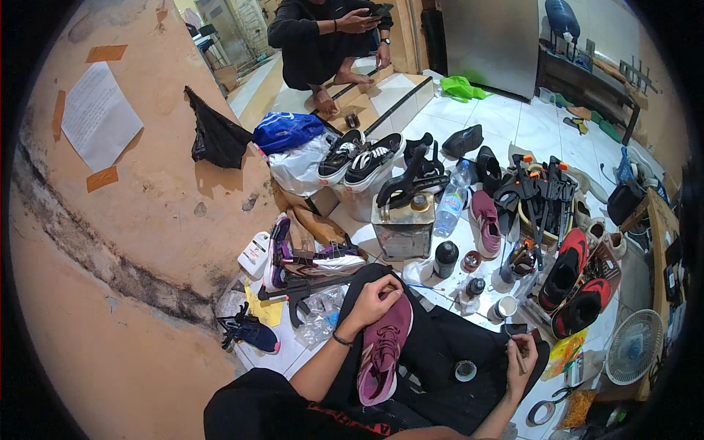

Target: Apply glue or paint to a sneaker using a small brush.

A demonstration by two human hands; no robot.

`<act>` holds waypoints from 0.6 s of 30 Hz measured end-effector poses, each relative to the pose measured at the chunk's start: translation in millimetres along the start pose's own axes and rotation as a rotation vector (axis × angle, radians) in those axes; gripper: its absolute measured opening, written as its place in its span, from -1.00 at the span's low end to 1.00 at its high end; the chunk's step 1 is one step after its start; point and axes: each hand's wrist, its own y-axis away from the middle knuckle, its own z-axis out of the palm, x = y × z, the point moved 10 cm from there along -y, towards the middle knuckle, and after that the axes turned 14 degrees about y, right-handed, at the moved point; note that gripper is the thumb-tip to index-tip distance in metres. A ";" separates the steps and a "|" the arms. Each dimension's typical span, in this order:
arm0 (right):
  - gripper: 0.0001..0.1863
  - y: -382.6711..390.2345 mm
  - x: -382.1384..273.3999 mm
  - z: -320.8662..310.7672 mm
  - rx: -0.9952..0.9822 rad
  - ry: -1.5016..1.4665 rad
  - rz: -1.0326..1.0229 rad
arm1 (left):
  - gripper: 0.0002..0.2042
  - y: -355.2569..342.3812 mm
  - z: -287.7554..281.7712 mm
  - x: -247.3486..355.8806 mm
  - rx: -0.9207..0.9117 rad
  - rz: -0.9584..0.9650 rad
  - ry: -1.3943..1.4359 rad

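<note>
A maroon lace-up sneaker (385, 345) lies across my lap, its heel end toward me. My left hand (375, 299) is closed at the toe end, fingers bent together against the shoe. Off to the right, over my dark-clothed knee, my right hand (521, 359) grips a slim light-handled tool (521, 361); a dark flat piece (515, 329) shows just above the fingers, and I cannot tell whether it belongs to the tool. Between the hands a small round container (465, 371) with a pale inside rests on the dark cloth of my lap.
Bottles, a white cup (503, 308) and a metal can (403, 233) stand ahead. Red-black sneakers (572, 282), clamps (539, 191) and a fan (635, 347) are on the right. A clamped sneaker (323, 260) lies left, beside the wall. Beyond, another person (330, 44) crouches on a step.
</note>
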 end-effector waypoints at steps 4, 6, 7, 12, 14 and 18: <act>-0.86 -0.7 0.2 0.2 -0.005 0.010 -0.012 | -0.86 0.0 -0.8 2.1 0.005 0.007 -0.021; -0.86 -0.7 0.2 0.4 -0.007 0.007 -0.013 | -0.86 0.1 -1.0 2.4 0.006 0.003 -0.034; -0.86 -0.6 0.4 0.1 -0.004 0.000 -0.009 | -0.86 0.1 -0.8 2.4 0.004 0.001 -0.036; -0.86 -0.1 -0.9 0.1 0.001 -0.003 -0.006 | -0.86 0.0 -0.2 5.7 0.009 0.028 -0.019; -0.86 -0.1 -1.1 0.3 0.000 -0.005 0.000 | -0.86 0.1 -0.1 6.1 0.010 0.026 -0.025; -0.88 0.1 -1.2 0.7 0.000 -0.007 0.006 | -0.86 0.7 -0.6 7.0 0.015 0.024 -0.016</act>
